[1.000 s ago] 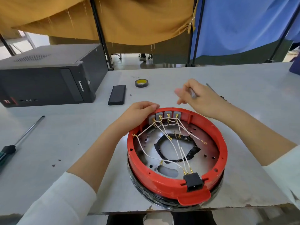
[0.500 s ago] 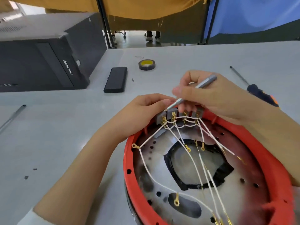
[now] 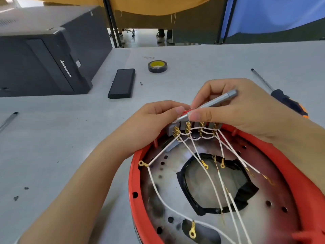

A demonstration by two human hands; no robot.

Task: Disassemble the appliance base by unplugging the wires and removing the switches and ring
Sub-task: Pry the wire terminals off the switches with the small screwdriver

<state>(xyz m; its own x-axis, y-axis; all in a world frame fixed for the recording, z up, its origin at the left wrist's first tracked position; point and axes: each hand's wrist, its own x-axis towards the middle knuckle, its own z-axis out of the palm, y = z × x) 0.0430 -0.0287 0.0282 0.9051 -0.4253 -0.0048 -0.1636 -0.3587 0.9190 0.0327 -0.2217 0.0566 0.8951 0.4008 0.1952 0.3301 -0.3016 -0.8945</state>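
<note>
The round appliance base lies open side up, with a red ring (image 3: 135, 184) around a metal plate (image 3: 207, 184). Several grey switches (image 3: 173, 128) sit in a row at its far rim, and white wires (image 3: 209, 175) with gold terminals run from them across the plate. My left hand (image 3: 149, 127) grips the far-left rim beside the switches, fingers curled over the edge. My right hand (image 3: 233, 110) pinches a thin silver tool (image 3: 209, 103); its tip touches the top of the leftmost switch.
A black computer case (image 3: 44, 55) stands at the back left. A black flat box (image 3: 122, 83) and a roll of tape (image 3: 157, 66) lie beyond the base. One screwdriver (image 3: 281, 95) lies at the right, another tool (image 3: 8, 119) at the left edge.
My head has come closer to the base, which now fills the lower right. My right hand has brought the silver tool down onto the switches. My left hand stays on the rim.
</note>
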